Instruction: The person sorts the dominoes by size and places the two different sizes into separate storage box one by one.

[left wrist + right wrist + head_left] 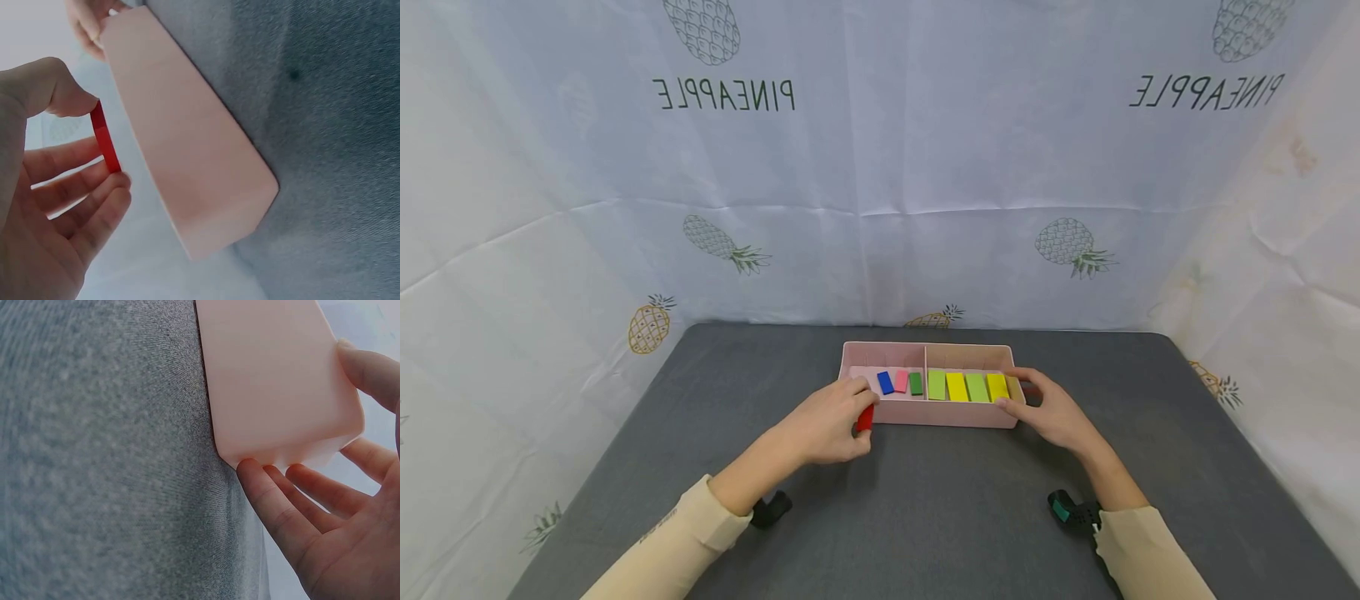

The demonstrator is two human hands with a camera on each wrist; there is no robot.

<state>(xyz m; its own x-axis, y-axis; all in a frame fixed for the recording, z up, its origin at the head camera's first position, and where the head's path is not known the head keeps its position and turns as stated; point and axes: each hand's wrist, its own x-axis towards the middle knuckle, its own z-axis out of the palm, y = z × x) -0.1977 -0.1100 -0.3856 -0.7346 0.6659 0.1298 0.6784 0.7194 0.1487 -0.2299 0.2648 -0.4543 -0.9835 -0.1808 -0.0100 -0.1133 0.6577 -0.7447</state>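
A pink two-compartment box (943, 414) stands on the table. My left hand (823, 427) is at the box's front left, pinching a thin red block (105, 139) between thumb and fingertips, just outside the wall. In the left compartment lie a blue block (885, 382), a pink block (901, 382) and a dark green block (915, 383). Light green blocks (937, 385) and yellow blocks (957, 387) alternate in a row in the right compartment. My right hand (1054, 412) holds the box's right end, thumb at the front rim and fingers against the end wall.
The dark grey tabletop (940, 500) runs back to a white pineapple-print cloth (910, 167), which also hangs at both sides. A divider (926, 373) splits the box. Black wrist devices (771, 510) show on both forearms.
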